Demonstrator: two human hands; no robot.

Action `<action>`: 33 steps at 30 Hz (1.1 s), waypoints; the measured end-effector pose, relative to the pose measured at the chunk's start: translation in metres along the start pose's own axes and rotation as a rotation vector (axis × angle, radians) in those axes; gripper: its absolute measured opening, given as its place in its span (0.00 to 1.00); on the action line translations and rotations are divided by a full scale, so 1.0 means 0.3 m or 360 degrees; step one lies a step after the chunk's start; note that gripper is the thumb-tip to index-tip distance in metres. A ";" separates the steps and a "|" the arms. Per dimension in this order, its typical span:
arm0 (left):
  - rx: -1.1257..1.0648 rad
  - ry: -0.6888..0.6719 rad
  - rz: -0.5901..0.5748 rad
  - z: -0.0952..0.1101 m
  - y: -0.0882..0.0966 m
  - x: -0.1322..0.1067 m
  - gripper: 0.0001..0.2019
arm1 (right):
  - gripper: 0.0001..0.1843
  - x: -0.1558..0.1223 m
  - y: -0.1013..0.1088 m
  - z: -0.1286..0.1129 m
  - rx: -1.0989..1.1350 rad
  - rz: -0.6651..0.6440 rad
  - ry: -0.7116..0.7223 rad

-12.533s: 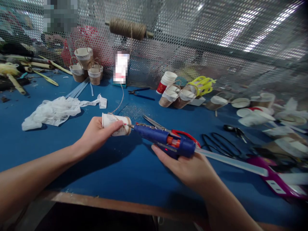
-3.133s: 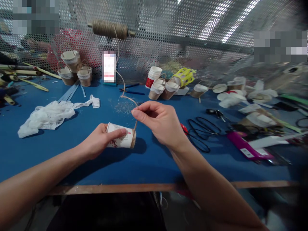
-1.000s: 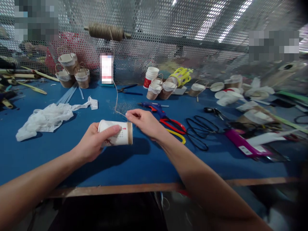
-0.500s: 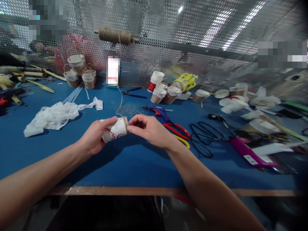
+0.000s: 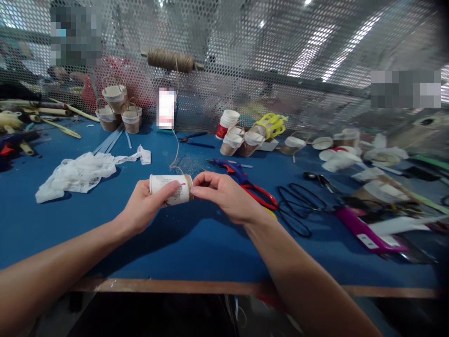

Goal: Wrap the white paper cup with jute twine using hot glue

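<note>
Left hand around white cup

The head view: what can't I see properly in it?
In the head view:
Paper cup: print too small to read; the left hand covers part of it.
Scissors: partly hidden behind the right hand.
Bright screen: blurred into squares.
Left forearm: cut off by the left edge.

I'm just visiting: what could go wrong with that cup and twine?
The twine wound at one end of the cup might loosen or slip off if the right hand beside it lets it shift. The left hand grips the cup, so squeezing hard could dent it. The glue gun lies just beyond the right hand; if hot, it might burn on a careless brush.
</note>
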State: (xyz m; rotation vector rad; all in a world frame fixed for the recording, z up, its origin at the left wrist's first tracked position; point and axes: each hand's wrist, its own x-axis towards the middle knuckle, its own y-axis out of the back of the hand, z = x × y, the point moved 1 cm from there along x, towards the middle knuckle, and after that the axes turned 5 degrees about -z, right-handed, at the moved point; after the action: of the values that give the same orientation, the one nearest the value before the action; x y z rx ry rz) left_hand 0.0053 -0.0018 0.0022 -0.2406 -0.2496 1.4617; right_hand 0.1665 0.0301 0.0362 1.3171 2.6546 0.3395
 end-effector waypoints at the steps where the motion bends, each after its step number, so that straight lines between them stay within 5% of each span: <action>1: 0.0077 -0.0047 -0.0015 -0.003 0.004 -0.002 0.08 | 0.05 0.000 0.000 0.001 0.0023 -0.0002 -0.0009; 11: 0.0483 -0.0295 -0.0191 0.027 -0.007 -0.030 0.07 | 0.06 0.002 0.007 0.000 0.0187 0.0013 0.0074; 18: -0.0395 0.0384 -0.0380 0.051 0.005 0.019 0.15 | 0.05 -0.027 0.021 -0.023 -0.0288 -0.0115 0.0311; 21: -0.0420 0.0518 -0.0350 0.055 0.010 0.025 0.13 | 0.04 -0.032 0.029 -0.032 -0.0507 -0.0201 0.0355; 25: -0.0016 0.0200 -0.0277 0.044 0.019 0.014 0.07 | 0.08 -0.026 0.046 -0.035 -0.0530 -0.0074 0.0265; 29: 0.0583 -0.0127 -0.0492 0.036 0.016 -0.005 0.07 | 0.11 -0.016 0.052 -0.032 -0.0467 0.0307 0.0334; 33: 0.0957 -0.0392 -0.0666 0.035 0.016 -0.013 0.08 | 0.16 -0.008 0.052 -0.015 -0.0342 0.0182 0.0243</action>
State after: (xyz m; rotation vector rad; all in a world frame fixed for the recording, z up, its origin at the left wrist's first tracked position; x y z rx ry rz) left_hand -0.0028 -0.0052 0.0108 0.4580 -0.0429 1.0867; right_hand 0.1787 0.0366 0.0448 1.4267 2.5762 0.7465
